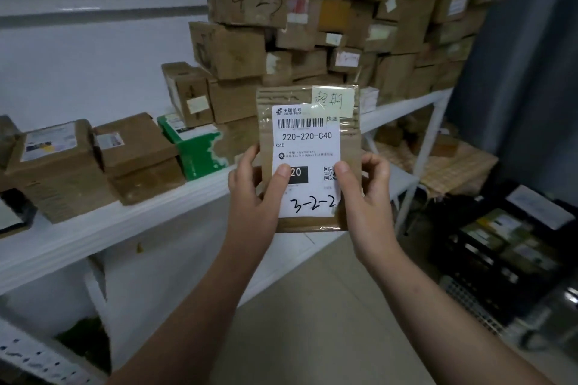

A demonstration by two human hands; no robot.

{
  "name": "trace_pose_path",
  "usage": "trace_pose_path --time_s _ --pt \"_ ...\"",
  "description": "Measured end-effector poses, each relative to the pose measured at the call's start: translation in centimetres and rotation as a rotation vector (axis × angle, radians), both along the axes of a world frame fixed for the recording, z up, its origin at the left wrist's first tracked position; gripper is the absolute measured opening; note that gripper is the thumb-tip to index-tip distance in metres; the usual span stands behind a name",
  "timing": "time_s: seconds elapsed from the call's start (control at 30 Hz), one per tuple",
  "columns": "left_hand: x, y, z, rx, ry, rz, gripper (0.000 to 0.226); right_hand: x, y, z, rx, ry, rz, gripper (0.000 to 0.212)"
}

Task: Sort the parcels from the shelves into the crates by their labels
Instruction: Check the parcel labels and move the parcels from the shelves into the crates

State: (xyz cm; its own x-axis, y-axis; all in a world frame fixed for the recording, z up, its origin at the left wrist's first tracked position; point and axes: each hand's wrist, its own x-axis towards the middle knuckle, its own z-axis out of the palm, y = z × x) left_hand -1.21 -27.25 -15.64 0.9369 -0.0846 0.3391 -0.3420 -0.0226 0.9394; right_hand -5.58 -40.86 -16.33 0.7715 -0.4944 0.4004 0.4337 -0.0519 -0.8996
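I hold a flat brown cardboard parcel [308, 147] upright in front of me, above the floor and in front of the white shelf [125, 222]. Its white label reads 220-220-C40, with 3-2-2 handwritten below and a yellowish note taped at the top right. My left hand [256, 187] grips its lower left edge, thumb on the label. My right hand [364, 187] grips the lower right edge, thumb on the label too. A black crate [463, 247] holding several parcels stands on the floor at the right.
Brown boxes lie along the shelf at the left, with a green-and-white parcel [194, 147] among them. A tall stack of cardboard boxes [328, 19] fills the shelf behind the parcel. A lower shelf holds more packages. A pale perforated crate [469, 303] sits at the lower right.
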Motion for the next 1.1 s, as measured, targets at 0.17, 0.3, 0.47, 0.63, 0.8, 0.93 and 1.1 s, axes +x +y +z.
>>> trace_pose_path --time_s 0.17,0.3,0.47,0.63,0.8,0.93,1.1 --pt "-1.9 -10.7 -2.1 0.018 0.027 -0.148 0.065 -3.7 -9.8 -2.4 0.033 0.029 -0.16 0.026" --pt "-3.5 -20.4 -4.4 0.036 0.109 -0.263 0.06 -7.0 -18.8 -4.7 0.086 0.081 -0.228 0.025" --pt "-5.6 -30.8 -6.9 0.024 0.218 -0.347 0.036 -10.4 -28.8 -7.9 0.117 0.218 -0.285 0.028" --pt "-7.0 -38.0 -9.5 0.074 0.265 -0.56 0.024 -12.4 -36.3 -10.5 0.217 0.341 -0.327 0.029" --pt "-5.0 -43.6 -11.6 0.216 0.234 -0.791 0.044 -12.0 -42.4 -12.7 0.302 0.397 -0.346 0.024" --pt "-2.3 -48.0 -12.2 0.284 0.185 -0.884 0.047 -9.6 -47.0 -14.1 0.37 0.414 -0.371 0.021" --pt "4.3 -56.4 -13.5 0.278 0.287 -0.971 0.056 -3.8 -55.5 -14.3 0.362 0.434 -0.461 0.036"
